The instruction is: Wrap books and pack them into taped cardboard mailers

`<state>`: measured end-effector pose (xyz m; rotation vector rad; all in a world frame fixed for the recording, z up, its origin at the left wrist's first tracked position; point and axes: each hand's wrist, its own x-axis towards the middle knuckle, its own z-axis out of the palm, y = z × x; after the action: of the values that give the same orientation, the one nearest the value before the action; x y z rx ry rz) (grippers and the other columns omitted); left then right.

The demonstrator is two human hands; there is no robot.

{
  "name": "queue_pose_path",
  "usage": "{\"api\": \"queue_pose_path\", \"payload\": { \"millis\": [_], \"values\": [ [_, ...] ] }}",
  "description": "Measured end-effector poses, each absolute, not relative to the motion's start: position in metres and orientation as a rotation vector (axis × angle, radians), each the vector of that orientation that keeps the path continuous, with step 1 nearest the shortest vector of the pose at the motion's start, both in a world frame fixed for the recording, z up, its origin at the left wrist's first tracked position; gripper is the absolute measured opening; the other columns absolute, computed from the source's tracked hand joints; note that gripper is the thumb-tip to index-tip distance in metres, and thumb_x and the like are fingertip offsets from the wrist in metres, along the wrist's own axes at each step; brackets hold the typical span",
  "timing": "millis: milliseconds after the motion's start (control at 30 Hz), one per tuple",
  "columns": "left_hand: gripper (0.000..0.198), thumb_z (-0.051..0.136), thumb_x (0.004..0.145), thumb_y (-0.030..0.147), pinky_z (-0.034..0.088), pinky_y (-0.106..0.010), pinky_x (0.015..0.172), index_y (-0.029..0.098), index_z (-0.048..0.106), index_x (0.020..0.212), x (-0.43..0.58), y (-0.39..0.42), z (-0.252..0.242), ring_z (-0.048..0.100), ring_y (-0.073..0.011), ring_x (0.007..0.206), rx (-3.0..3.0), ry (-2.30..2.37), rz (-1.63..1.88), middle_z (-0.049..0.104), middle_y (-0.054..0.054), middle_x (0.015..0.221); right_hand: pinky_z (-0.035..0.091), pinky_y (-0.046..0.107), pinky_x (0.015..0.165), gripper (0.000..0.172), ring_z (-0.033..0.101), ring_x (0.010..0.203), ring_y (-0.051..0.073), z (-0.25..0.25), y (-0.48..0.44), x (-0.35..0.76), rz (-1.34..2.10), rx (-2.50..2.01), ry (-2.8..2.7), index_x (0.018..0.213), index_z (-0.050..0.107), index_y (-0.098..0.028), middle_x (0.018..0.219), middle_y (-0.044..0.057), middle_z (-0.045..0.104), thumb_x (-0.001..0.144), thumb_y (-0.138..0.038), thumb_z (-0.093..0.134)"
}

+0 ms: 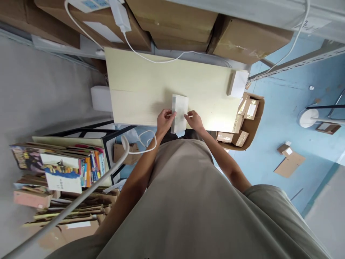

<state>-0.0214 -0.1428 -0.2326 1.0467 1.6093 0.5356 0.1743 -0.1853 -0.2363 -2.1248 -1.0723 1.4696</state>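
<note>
A white, flat rectangular box (180, 112) stands out over the front part of the pale yellow tabletop (140, 77), with its near end at the table's front edge. My left hand (165, 120) is at the box's left side, thumb and fingers closed on that edge. On the right side, my right hand (194, 121) has its fingertips close to the box's edge, fingers curled and slightly apart; a firm grip does not show. A bit of pale bluish material (180, 134) sticks out below the box's near end.
Another white box (238, 83) lies at the table's right end. Cardboard boxes (178, 25) line the back, with a white cable (161, 62) in front. An open carton (253, 124) of small boxes stands right; a grey pole (88, 194) and books (61, 169) are left.
</note>
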Motion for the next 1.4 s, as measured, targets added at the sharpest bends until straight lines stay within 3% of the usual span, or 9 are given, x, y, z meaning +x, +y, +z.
{"api": "queue_pose_path", "payload": {
  "millis": [200,400,567,700,800,1000,1167,1300,1400],
  "values": [
    [0.014,0.073,0.098,0.034,0.060,-0.045,0.111,0.023,0.080,0.092,-0.058,-0.106,-0.259,0.083,-0.0327,0.112,1.270,1.795,0.198,0.087,-0.015,0.112,0.063,0.045,0.106,0.016,0.077,0.117,0.029,-0.260,-0.168,0.148,1.458,-2.401,-1.065,0.111,0.055,-0.027,0.131,0.015,0.079,0.106,-0.029,0.069],
    [0.008,0.077,0.091,0.015,0.059,-0.050,0.111,0.023,0.077,0.091,-0.059,-0.079,-0.241,0.083,-0.0368,0.117,1.386,1.744,0.069,0.087,-0.016,0.107,0.064,0.045,0.106,0.022,0.079,0.111,0.029,-0.225,-0.162,0.129,1.298,-2.458,-1.087,0.113,0.062,-0.023,0.127,0.016,0.078,0.096,-0.019,0.075],
    [0.019,0.069,0.098,0.013,0.056,-0.046,0.124,0.018,0.079,0.113,-0.030,-0.039,-0.186,0.079,-0.0339,0.131,1.581,1.658,0.386,0.084,-0.018,0.134,0.063,0.053,0.113,0.036,0.076,0.125,0.035,-0.165,-0.121,0.171,0.711,-2.271,-1.266,0.135,0.063,-0.018,0.144,0.024,0.070,0.103,-0.034,0.072],
    [0.016,0.068,0.098,0.015,0.060,-0.040,0.118,0.023,0.081,0.102,0.013,0.008,-0.119,0.083,-0.0281,0.119,1.723,1.405,0.844,0.089,-0.009,0.119,0.059,0.065,0.117,0.039,0.069,0.132,0.039,-0.089,-0.051,0.235,0.002,-1.986,-1.345,0.140,0.061,-0.021,0.134,0.020,0.070,0.111,-0.047,0.062],
    [0.013,0.069,0.097,0.017,0.062,-0.038,0.110,0.023,0.080,0.095,0.040,0.033,-0.074,0.084,-0.0260,0.107,1.738,1.272,1.104,0.089,-0.007,0.107,0.057,0.066,0.120,0.039,0.067,0.133,0.036,-0.034,0.003,0.252,-0.207,-1.825,-1.388,0.141,0.061,-0.023,0.138,0.018,0.069,0.116,-0.052,0.053],
    [0.018,0.066,0.094,0.015,0.058,-0.033,0.096,0.023,0.067,0.078,0.050,0.044,-0.041,0.077,-0.0220,0.089,1.560,1.361,1.299,0.081,-0.003,0.086,0.058,0.056,0.125,0.034,0.068,0.139,0.030,0.002,0.105,0.177,0.058,-1.552,-1.821,0.141,0.065,-0.024,0.139,0.014,0.072,0.121,-0.050,0.057],
    [0.031,0.061,0.096,0.019,0.055,-0.031,0.091,0.024,0.058,0.066,0.019,0.026,-0.054,0.070,-0.0201,0.080,1.453,1.464,1.200,0.072,0.000,0.073,0.049,0.046,0.132,0.034,0.064,0.144,0.022,0.008,0.177,0.107,0.368,-1.847,-1.943,0.142,0.057,0.001,0.153,0.024,0.068,0.123,-0.026,0.061],
    [0.031,0.064,0.100,0.032,0.057,-0.033,0.091,0.024,0.063,0.070,-0.013,0.004,-0.079,0.073,-0.0222,0.084,1.285,1.536,1.114,0.077,-0.004,0.079,0.047,0.056,0.133,0.032,0.058,0.148,0.022,0.016,0.179,0.093,0.398,-2.007,-1.838,0.148,0.049,0.004,0.155,0.025,0.068,0.119,-0.004,0.060],
    [0.040,0.064,0.104,0.054,0.059,-0.036,0.098,0.024,0.068,0.078,-0.027,-0.010,-0.096,0.076,-0.0241,0.093,1.145,1.515,1.140,0.080,-0.008,0.088,0.049,0.060,0.131,0.039,0.056,0.147,0.026,0.008,0.139,0.101,0.374,-1.970,-1.818,0.156,0.047,0.000,0.155,0.022,0.067,0.120,-0.008,0.059]
  ]
}}
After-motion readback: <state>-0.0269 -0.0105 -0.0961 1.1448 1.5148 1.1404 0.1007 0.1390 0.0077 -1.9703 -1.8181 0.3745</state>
